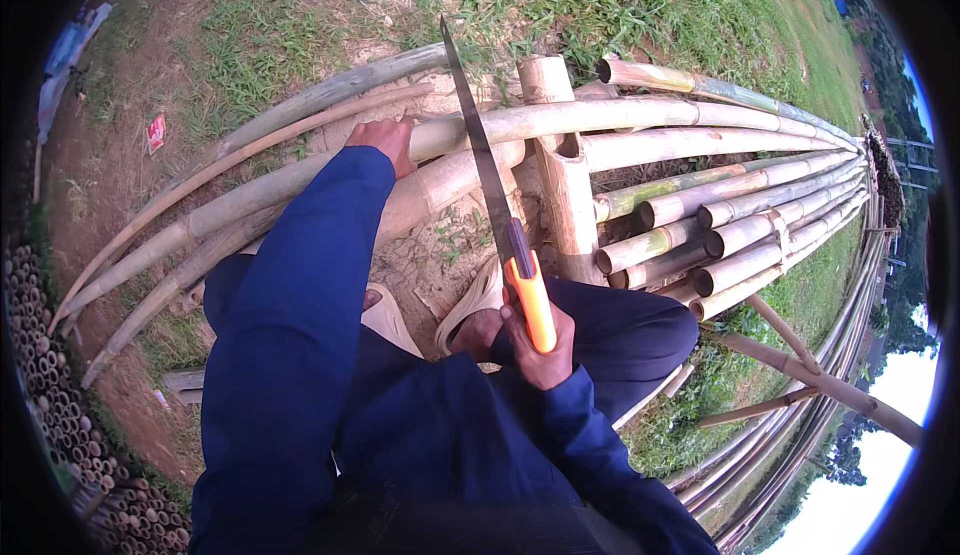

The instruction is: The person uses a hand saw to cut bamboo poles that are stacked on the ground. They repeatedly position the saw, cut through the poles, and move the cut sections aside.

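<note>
Dark blue clothing (440, 445) lies nearest the camera, its long sleeves reaching forward over bent knees. Stacked bamboo ends (65, 385) line the far-left edge of the ground (115, 175), and a small red packet (155, 134) lies farther in. Next come a grey pole (330, 90) and a thinner one, bowed by the lens. Left hand (386, 142) is closed over a long pale bamboo pole (600, 115) that crosses the ground from lower left to right. Below it, pale sandals (470, 300) are on the feet. Rising to its right is a saw (488, 170), its dark blade passing in front of the pole; whether the teeth touch it, I cannot tell. Right hand (545, 355) grips the saw's orange handle. Just beyond, the pole crosses a notched bamboo piece (568, 210) near its upper end. Farther right, cut poles (740, 190) lie side by side, ends facing the person.
</note>
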`<state>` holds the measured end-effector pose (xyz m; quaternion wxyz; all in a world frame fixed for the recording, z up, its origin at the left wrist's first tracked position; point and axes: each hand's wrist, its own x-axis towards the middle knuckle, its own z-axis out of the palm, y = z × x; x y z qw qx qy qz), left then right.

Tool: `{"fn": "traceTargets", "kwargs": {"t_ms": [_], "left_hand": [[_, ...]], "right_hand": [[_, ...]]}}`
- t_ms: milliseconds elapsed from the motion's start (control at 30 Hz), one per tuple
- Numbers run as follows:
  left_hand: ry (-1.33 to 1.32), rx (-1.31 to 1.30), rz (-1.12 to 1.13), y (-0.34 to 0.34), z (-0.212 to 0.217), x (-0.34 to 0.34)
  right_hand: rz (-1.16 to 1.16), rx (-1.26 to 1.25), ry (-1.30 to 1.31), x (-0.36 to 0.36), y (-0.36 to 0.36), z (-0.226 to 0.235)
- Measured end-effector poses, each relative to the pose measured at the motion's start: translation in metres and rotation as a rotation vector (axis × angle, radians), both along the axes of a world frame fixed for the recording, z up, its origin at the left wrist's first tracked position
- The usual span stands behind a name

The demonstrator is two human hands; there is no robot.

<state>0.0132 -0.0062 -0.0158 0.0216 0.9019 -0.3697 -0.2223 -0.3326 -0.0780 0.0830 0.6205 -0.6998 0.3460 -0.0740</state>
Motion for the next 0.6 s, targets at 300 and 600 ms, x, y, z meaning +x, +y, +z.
{"fn": "traceTargets", "kwargs": {"t_ms": [300,600], "left_hand": [[0.022,0.001,0.022,-0.012,0.001,-0.009],[0.026,0.024,0.031,-0.006,0.0,-0.01]], "right_hand": [[-0.015,-0.141,-0.053,0.035,-0.016,-0.029],[0.003,-0.201,0.036,-0.073,0.031,0.031]]}}
